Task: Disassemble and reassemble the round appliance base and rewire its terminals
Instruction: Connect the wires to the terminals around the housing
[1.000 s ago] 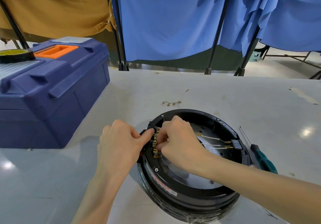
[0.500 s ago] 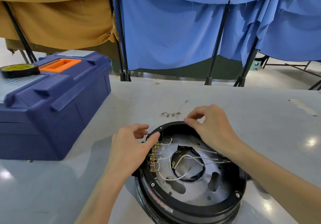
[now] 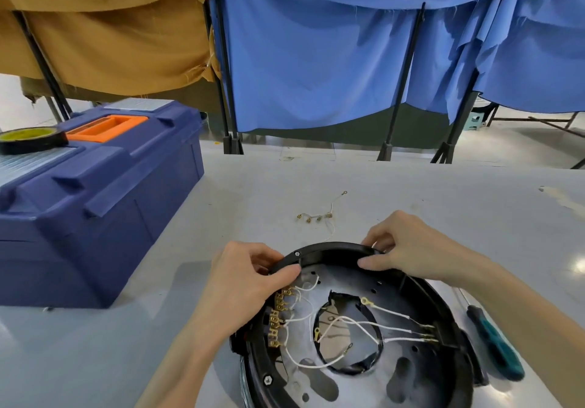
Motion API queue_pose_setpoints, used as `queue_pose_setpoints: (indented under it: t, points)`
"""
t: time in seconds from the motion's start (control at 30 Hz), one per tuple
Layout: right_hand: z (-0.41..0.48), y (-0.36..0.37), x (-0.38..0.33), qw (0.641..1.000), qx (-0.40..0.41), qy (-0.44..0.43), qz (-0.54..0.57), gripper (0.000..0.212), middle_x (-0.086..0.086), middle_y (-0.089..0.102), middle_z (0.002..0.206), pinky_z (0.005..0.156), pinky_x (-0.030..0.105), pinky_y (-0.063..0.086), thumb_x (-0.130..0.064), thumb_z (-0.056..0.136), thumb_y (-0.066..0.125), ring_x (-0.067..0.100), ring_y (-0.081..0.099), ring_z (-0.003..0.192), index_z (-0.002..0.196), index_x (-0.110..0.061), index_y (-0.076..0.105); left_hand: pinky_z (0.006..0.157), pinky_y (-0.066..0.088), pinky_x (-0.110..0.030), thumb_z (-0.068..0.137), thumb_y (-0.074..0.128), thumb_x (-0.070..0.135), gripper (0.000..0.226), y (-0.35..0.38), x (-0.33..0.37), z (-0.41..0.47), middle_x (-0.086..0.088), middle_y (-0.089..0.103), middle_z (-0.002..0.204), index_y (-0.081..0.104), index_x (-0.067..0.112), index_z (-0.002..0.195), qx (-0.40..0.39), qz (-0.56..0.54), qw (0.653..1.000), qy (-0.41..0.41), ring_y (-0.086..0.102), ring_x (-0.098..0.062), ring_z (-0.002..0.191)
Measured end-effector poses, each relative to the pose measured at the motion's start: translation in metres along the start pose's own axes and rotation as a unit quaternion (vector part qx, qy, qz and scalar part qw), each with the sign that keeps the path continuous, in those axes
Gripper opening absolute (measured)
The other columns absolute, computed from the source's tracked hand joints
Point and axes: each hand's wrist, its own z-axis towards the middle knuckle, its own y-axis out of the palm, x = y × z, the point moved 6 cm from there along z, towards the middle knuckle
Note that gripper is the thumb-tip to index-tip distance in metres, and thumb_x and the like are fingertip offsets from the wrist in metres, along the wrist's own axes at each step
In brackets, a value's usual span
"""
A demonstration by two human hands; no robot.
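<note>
Gripping the far rim of the round appliance base point(image 3: 332, 247), the left hand point(image 3: 247, 284) and right hand point(image 3: 414, 249) are each pinching it, thumb inside and fingers curled outside. The base is sitting on the table point(image 3: 395, 192) at the lower centre-right of the frame, exposing white wires point(image 3: 367, 324) and brass terminals point(image 3: 278, 319) below the left thumb. A screwdriver point(image 3: 497, 344) is lying at its right edge.

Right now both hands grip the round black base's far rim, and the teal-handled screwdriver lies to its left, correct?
Not quite: the head view shows the teal-handled screwdriver lying right of the round black base, not left. The left hand and right hand do grip its far rim.
</note>
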Motion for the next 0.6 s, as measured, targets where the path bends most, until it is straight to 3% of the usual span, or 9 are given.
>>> queue_pose_setpoints:
  t: [0.07, 0.1, 0.13, 0.2, 0.23, 0.33, 0.4, 0.47, 0.6]
  points:
    - [0.005, -0.003, 0.003, 1.000, -0.008, 0.000, 0.012, 0.044, -0.001, 0.046, 0.050, 0.051, 0.031, 0.038, -0.034, 0.090, 0.069, 0.020, 0.041, 0.049, 0.058, -0.008, 0.054, 0.055, 0.048, -0.011, 0.071, 0.084, 0.034, 0.014, 0.002, 0.002, 0.000, 0.014, 0.071, 0.062, 0.073, 0.027, 0.065, 0.012, 0.007, 1.000, -0.001, 0.066, 0.000, 0.060]
    - [0.011, -0.005, 0.006, 1.000, -0.004, 0.002, 0.024, 0.045, 0.003, 0.044, 0.051, 0.051, 0.031, 0.036, -0.032, 0.093, 0.064, 0.019, 0.038, 0.050, 0.058, -0.006, 0.054, 0.054, 0.047, -0.011, 0.071, 0.084, 0.034, 0.015, 0.002, 0.002, 0.000, 0.014, 0.070, 0.061, 0.072, 0.027, 0.064, 0.017, 0.006, 1.000, -0.002, 0.066, -0.001, 0.059]
    - [0.018, -0.005, 0.009, 0.999, 0.005, 0.004, 0.040, 0.037, 0.004, 0.056, 0.057, 0.055, 0.030, 0.043, -0.028, 0.095, 0.062, 0.018, 0.045, 0.053, 0.066, -0.006, 0.063, 0.053, 0.048, -0.012, 0.071, 0.084, 0.033, 0.016, 0.003, 0.001, 0.000, 0.013, 0.070, 0.061, 0.072, 0.026, 0.063, 0.021, 0.000, 1.000, -0.004, 0.066, -0.003, 0.058]
    - [0.037, -0.001, 0.016, 0.999, 0.017, 0.007, 0.044, 0.017, 0.009, 0.074, 0.091, 0.076, 0.031, 0.054, -0.017, 0.098, 0.058, 0.021, 0.065, 0.075, 0.099, -0.011, 0.074, 0.048, 0.048, -0.014, 0.073, 0.083, 0.030, 0.015, 0.004, 0.001, -0.002, 0.008, 0.071, 0.061, 0.073, 0.024, 0.064, 0.023, -0.023, 0.999, -0.012, 0.068, -0.009, 0.058]
    - [0.047, 0.004, 0.019, 1.000, 0.014, 0.002, 0.024, 0.022, 0.010, 0.072, 0.110, 0.089, 0.032, 0.051, -0.013, 0.098, 0.055, 0.023, 0.067, 0.093, 0.113, -0.015, 0.072, 0.045, 0.047, -0.014, 0.073, 0.083, 0.029, 0.014, 0.004, 0.001, -0.003, 0.006, 0.071, 0.061, 0.073, 0.022, 0.065, 0.024, -0.037, 0.999, -0.017, 0.068, -0.013, 0.057]
    - [0.074, 0.024, 0.026, 0.999, -0.034, -0.022, -0.036, 0.041, 0.005, 0.043, 0.152, 0.117, 0.036, 0.024, -0.014, 0.101, 0.048, 0.022, 0.035, 0.142, 0.137, -0.032, 0.056, 0.041, 0.044, -0.013, 0.073, 0.083, 0.027, 0.014, 0.004, 0.001, -0.004, 0.002, 0.072, 0.060, 0.074, 0.020, 0.065, 0.025, -0.062, 0.997, -0.025, 0.068, -0.017, 0.057]
    - [0.090, 0.036, 0.034, 0.994, -0.071, -0.019, -0.082, 0.044, 0.002, 0.026, 0.160, 0.121, 0.046, 0.012, -0.023, 0.102, 0.045, 0.024, 0.015, 0.150, 0.143, -0.041, 0.045, 0.040, 0.044, -0.014, 0.073, 0.084, 0.028, 0.014, 0.004, 0.002, -0.005, 0.001, 0.071, 0.061, 0.075, 0.020, 0.065, 0.026, -0.067, 0.997, -0.028, 0.068, -0.018, 0.057]
    - [0.097, 0.043, 0.038, 0.986, -0.100, -0.006, -0.132, 0.043, -0.002, 0.018, 0.163, 0.120, 0.052, 0.008, -0.031, 0.104, 0.042, 0.025, 0.007, 0.152, 0.146, -0.038, 0.042, 0.039, 0.043, -0.015, 0.072, 0.084, 0.028, 0.015, 0.004, 0.002, -0.006, 0.001, 0.071, 0.060, 0.075, 0.020, 0.064, 0.026, -0.070, 0.997, -0.031, 0.067, -0.019, 0.056]
    - [0.097, 0.040, 0.034, 0.998, -0.057, -0.010, -0.026, 0.036, 0.005, 0.042, 0.152, 0.117, 0.035, 0.026, -0.015, 0.101, 0.047, 0.020, 0.038, 0.141, 0.135, -0.009, 0.059, 0.039, 0.043, -0.014, 0.072, 0.083, 0.028, 0.014, 0.003, 0.002, -0.006, 0.001, 0.071, 0.059, 0.075, 0.019, 0.065, 0.025, -0.078, 0.996, -0.032, 0.066, -0.017, 0.053]
